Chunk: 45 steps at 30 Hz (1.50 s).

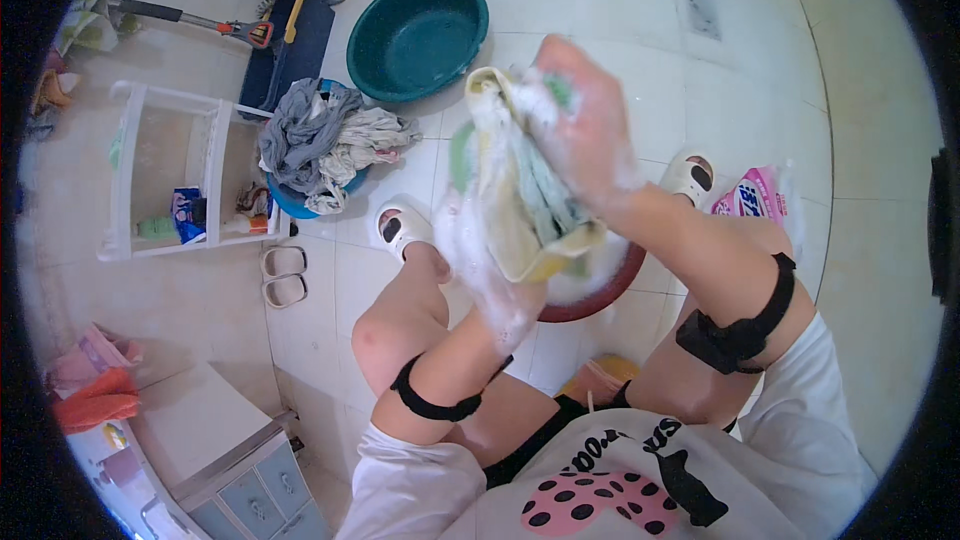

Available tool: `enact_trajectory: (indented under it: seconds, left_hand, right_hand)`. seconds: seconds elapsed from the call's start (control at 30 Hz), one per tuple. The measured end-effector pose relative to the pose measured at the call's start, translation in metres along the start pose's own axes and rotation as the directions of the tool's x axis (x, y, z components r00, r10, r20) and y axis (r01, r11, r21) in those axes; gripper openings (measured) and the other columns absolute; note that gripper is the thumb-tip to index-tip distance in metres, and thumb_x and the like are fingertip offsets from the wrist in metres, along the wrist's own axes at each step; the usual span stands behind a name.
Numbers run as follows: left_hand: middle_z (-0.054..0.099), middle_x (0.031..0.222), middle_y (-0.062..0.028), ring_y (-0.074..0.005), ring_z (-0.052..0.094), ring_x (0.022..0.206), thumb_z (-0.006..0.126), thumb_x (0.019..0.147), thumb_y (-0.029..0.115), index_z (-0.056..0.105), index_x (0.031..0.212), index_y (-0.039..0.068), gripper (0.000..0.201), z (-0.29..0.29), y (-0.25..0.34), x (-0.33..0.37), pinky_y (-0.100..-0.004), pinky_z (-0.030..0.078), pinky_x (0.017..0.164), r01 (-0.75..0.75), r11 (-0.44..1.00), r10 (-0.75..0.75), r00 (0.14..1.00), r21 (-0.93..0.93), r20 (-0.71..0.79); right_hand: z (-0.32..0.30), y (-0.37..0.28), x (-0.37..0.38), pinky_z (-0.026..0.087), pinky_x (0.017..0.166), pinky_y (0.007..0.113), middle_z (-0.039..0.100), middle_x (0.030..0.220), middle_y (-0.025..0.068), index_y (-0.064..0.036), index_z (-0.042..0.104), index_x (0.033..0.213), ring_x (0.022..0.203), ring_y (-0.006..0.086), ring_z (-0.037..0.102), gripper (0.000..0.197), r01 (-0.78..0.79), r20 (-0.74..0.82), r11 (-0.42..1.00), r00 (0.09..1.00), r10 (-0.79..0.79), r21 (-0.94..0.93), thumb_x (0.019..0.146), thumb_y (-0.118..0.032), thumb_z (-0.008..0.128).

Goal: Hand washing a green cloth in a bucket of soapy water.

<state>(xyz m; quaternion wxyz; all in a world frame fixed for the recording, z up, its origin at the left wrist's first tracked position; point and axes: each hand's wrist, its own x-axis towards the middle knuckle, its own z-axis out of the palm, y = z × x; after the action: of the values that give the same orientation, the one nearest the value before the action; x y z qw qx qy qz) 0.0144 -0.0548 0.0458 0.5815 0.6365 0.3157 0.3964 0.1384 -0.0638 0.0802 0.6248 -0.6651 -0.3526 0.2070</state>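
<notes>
Both of my hands are covered in white suds and hold a wet, bunched cloth [522,185], pale yellow with a light green side. My right hand [590,125] is closed on its upper right part, slightly blurred by motion. Lower down, my left hand [495,285] grips the cloth from the left, its fingers partly hidden by foam and fabric. Beneath the cloth stands a dark red basin [625,290] with foamy water, mostly hidden by my hands and forearms.
A green basin [418,40] stands ahead on the tiled floor. Left of it, a blue basin [290,202] is heaped with grey laundry [312,130], beside a white shelf [215,165]. A pink packet [752,195] lies by my right foot; slippers [285,275] and a drawer cabinet [210,430] are left.
</notes>
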Motion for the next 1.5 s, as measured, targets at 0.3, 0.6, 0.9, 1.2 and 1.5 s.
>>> enact_trajectory:
  seconds: [0.3,0.6,0.9,1.2,1.5]
  left_hand:
    - [0.040,0.112,-0.0089,-0.0173,0.041,0.101,0.048,0.081,0.015,0.037,0.113,-0.001,0.037,-0.013,-0.014,0.000,-0.0305,0.034,0.086,0.067,0.995,-0.066,0.998,-0.076,0.020]
    - [0.035,0.118,-0.0102,-0.0187,0.036,0.109,0.048,0.080,0.010,0.032,0.118,-0.003,0.043,-0.031,-0.020,-0.005,-0.0323,0.029,0.094,0.178,0.981,-0.154,0.958,-0.081,0.242]
    - [0.046,0.099,-0.0084,-0.0157,0.046,0.091,0.050,0.079,0.012,0.042,0.105,0.001,0.029,-0.033,-0.023,0.010,-0.0286,0.039,0.078,0.201,0.947,-0.169,0.975,-0.252,0.141]
    - [0.048,0.101,-0.0086,-0.0147,0.050,0.086,0.054,0.077,0.010,0.044,0.104,0.002,0.030,-0.037,-0.019,-0.003,-0.0265,0.044,0.069,-0.097,0.987,0.030,0.891,0.125,0.453]
    - [0.034,0.122,-0.0102,-0.0212,0.036,0.112,0.035,0.088,0.034,0.022,0.125,0.003,0.050,-0.036,-0.012,0.002,-0.0328,0.031,0.093,0.455,0.746,-0.462,0.879,-0.486,0.113]
  right_hand:
    - [0.008,-0.015,-0.017,0.042,0.048,0.039,0.050,0.060,0.0118,-0.0101,0.050,0.066,0.053,0.0317,0.051,0.018,0.273,0.174,0.950,0.953,-0.246,-0.151,0.075,-0.026,0.051]
    - [0.005,-0.017,-0.021,0.043,0.058,0.033,0.051,0.063,0.0070,-0.0057,0.056,0.075,0.051,0.0227,0.048,0.026,0.515,0.342,0.820,0.839,-0.422,-0.251,0.077,-0.031,0.049]
    - [0.047,0.015,-0.051,0.044,0.048,0.038,0.049,0.061,0.0106,-0.0084,0.050,0.070,0.055,0.0267,0.052,0.016,0.604,0.096,0.795,0.796,-0.598,-0.056,0.065,-0.022,0.057]
    - [0.026,-0.004,-0.061,0.044,0.046,0.037,0.051,0.063,0.0090,-0.0096,0.052,0.071,0.054,0.0272,0.053,0.012,0.620,0.319,0.738,0.779,-0.540,-0.266,0.068,-0.021,0.054]
    - [0.021,-0.010,-0.053,0.044,0.051,0.039,0.051,0.067,0.0076,-0.0094,0.051,0.070,0.059,0.0271,0.052,0.016,0.585,0.184,0.757,0.811,-0.556,-0.291,0.067,-0.025,0.055]
